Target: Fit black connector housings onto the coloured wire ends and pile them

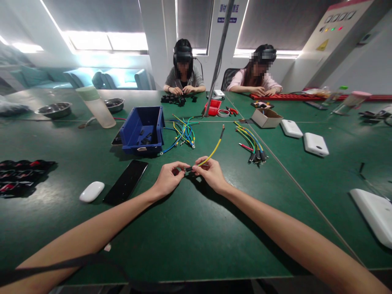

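Centre frame, left hand [168, 179] and right hand [212, 175] pinch a yellow cable [215, 150] — upper centre, a partly hidden sign [223, 9] reads "原材…置区".

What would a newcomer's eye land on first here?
Probably the yellow wire, its dark near end at the fingertips of the left hand and right hand, mid-picture. Then the blue bin beyond the left hand, with a tangle of coloured wires to its right.
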A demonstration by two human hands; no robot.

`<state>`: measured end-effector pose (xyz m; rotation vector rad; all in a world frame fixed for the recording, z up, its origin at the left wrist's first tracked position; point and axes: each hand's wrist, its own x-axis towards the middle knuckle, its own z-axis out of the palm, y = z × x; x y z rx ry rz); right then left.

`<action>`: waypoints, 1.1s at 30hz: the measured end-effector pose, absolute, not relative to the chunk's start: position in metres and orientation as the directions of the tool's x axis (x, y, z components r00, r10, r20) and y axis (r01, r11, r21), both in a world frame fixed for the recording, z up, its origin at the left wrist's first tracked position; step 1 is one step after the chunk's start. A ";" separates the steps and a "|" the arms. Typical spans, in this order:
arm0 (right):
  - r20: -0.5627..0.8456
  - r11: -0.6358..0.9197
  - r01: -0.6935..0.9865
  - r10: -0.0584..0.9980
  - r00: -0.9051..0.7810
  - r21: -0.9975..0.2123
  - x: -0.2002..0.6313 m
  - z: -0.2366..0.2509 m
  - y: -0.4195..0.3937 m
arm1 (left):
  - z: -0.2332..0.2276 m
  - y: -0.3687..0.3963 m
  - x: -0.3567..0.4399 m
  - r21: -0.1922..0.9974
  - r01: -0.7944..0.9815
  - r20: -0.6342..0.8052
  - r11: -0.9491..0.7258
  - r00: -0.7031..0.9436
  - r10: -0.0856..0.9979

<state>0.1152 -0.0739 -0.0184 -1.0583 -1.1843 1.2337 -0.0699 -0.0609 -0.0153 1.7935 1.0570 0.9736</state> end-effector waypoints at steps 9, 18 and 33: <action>0.114 0.112 -0.106 0.993 -0.015 -0.988 0.113 -0.016 -0.078 | -0.014 -0.060 -0.068 0.921 0.263 0.194 -0.285 0.325 0.926; 0.127 0.127 -0.081 0.992 0.007 -0.989 0.112 -0.016 -0.079 | -0.014 -0.060 -0.067 0.919 0.274 0.203 -0.283 0.286 0.937; 0.163 0.163 -0.031 0.987 0.013 -0.986 0.114 -0.017 -0.079 | -0.013 -0.060 -0.069 0.895 0.306 0.219 -0.324 0.330 0.918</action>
